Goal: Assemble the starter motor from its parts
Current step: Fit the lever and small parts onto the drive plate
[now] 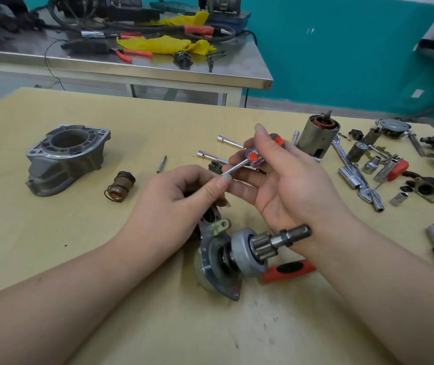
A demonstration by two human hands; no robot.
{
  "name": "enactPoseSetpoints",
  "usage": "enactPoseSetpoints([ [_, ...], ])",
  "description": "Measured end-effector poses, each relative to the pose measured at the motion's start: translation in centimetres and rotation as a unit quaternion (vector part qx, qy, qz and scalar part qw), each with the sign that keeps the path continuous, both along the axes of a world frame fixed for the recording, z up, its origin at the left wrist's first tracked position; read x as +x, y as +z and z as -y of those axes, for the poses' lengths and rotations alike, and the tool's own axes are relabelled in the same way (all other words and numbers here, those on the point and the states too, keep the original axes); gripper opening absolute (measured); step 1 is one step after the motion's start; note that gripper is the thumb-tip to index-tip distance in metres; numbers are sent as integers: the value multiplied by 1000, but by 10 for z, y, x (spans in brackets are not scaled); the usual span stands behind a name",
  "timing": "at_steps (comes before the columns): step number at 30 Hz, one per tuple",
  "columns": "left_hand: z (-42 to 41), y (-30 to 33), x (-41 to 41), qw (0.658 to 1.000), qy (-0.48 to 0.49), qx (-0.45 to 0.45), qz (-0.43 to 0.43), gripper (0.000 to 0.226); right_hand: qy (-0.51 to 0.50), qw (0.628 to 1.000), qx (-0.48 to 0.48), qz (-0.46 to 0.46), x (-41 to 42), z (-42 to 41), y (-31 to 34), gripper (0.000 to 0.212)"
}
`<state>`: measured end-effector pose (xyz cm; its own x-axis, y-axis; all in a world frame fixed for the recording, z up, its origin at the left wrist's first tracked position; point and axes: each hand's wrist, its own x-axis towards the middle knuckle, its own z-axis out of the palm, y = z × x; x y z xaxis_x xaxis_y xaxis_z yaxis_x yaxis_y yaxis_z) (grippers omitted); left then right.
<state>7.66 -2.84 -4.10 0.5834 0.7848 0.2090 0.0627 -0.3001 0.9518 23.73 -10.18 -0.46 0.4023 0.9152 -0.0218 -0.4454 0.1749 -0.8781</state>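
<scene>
Near the front edge of the wooden table (52,233), centre, lies the drive assembly (234,256): end plate, pinion gear and shaft (293,234) pointing right, tilted on its side. Left hand (181,204) sits over its far end, fingers curled, thumb and forefinger pinching the metal shank of a small screwdriver (247,160). Right hand (289,185) is raised just above it, palm toward the camera, fingers curled round the clear, red-marked handle. Right wrist is just behind the shaft tip. Red-and-black tool handle (289,270) lies on the table right beside the pinion. Left of the hands: brown plunger with spring (121,185), then grey aluminium nose housing (65,156), well apart. Behind the hands: loose bolt (162,164), two long socket bits (230,140). Right of them: upright armature in its casing (318,138), then scattered sockets and wrenches (368,177) out to the table's right edge. Steel bench (142,69) with cables and yellow cloth (166,44) stands behind.
</scene>
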Motion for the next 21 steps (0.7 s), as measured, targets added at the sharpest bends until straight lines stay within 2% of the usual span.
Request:
enactPoseSetpoints([
  [3, 0, 0, -1, 1000, 3, 10, -8, 26, -31, 995, 12, 92, 4, 2, 2, 23],
  [6, 1, 0, -2, 999, 11, 43, -24, 30, -68, 982, 40, 174, 18, 8, 14, 11],
  [8, 3, 0, -2, 998, 28, 58, -19, 32, -63, 956, 21, 286, 26, 14, 22, 29],
  [10, 5, -1, -1, 997, 42, 63, -5, 33, -26, 925, -6, 378, 24, 16, 25, 25],
  [12, 5, -3, 1, 998, 36, 60, 8, 32, 39, 921, -28, 385, 16, 13, 23, 7],
  [15, 5, -4, 1, 998, 12, 61, 13, 28, 80, 910, -90, 398, 6, 3, 17, 28],
  [19, 4, -5, 2, 998, 25, 54, 18, 21, 47, 871, -164, 460, 3, -8, 18, 35],
  [21, 3, -5, 2, 998, 27, 56, 13, 21, 67, 853, -183, 485, 5, -8, 23, 36],
])
